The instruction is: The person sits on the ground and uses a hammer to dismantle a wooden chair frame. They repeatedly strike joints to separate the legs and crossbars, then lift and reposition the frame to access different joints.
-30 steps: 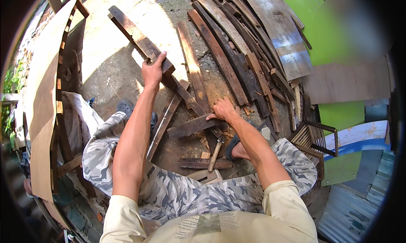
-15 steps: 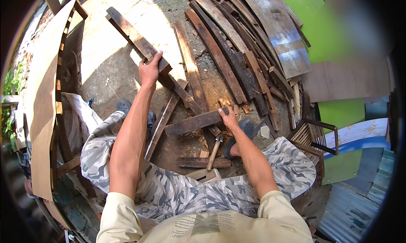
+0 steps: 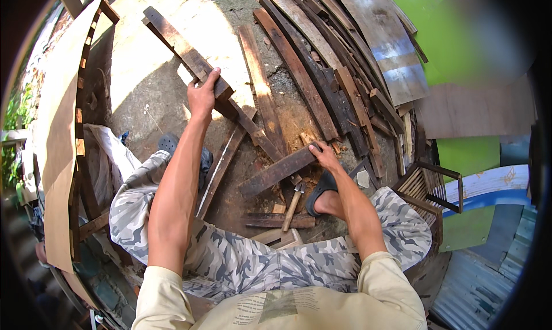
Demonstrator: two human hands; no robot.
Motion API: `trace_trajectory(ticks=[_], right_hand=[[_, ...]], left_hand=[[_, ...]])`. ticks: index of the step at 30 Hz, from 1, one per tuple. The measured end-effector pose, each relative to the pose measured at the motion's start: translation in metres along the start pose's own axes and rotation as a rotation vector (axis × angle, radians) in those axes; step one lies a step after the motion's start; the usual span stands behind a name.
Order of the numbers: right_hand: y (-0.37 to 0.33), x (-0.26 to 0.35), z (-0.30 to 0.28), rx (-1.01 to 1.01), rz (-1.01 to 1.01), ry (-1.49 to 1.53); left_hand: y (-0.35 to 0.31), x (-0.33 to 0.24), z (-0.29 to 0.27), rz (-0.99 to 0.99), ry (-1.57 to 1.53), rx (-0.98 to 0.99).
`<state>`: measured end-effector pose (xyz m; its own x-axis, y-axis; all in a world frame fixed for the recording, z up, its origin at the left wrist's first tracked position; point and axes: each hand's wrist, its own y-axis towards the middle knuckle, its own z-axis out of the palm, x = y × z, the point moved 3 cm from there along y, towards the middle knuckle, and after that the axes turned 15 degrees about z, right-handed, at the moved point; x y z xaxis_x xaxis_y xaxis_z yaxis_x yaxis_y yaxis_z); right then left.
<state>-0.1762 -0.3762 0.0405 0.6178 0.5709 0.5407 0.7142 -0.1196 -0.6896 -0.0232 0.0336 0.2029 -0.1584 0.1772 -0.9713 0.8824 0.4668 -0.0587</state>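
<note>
My left hand (image 3: 202,94) is closed on the near end of a long dark wooden beam (image 3: 179,45) that slants away to the far left. In my right hand (image 3: 323,154) is the right end of a short dark wooden block (image 3: 279,170), its other end pointing left and toward me. A narrower wooden piece (image 3: 259,135) runs from under the long beam toward the short block. Just nearer than the block lies a hammer (image 3: 292,208), its head up and its wooden handle pointing at me, resting across a dark wood offcut (image 3: 270,220).
Several long planks (image 3: 299,71) lie side by side at the far right. A slatted wooden frame (image 3: 428,186) stands right of my knee. Plywood (image 3: 60,134) leans at the left. Wood chips (image 3: 307,137) litter the concrete near my sandalled right foot (image 3: 325,193).
My right hand has moved a little right with the short block, which now tilts more steeply. My left hand and the long beam have stayed almost still.
</note>
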Motion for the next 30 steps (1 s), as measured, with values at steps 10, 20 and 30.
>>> trace_trajectory(ticks=[10,20,30], right_hand=[[-0.017,0.001,0.029,-0.288,0.287,0.295],[-0.015,0.018,0.043,-0.119,0.439,0.575],[0.018,-0.002,0.027,-0.225,0.428,0.524]], left_hand=[[0.004,0.003,0.006,0.015,-0.019,0.011],[0.007,0.018,-0.010,-0.012,0.006,-0.028],[0.006,0.015,-0.006,0.023,-0.084,-0.003]])
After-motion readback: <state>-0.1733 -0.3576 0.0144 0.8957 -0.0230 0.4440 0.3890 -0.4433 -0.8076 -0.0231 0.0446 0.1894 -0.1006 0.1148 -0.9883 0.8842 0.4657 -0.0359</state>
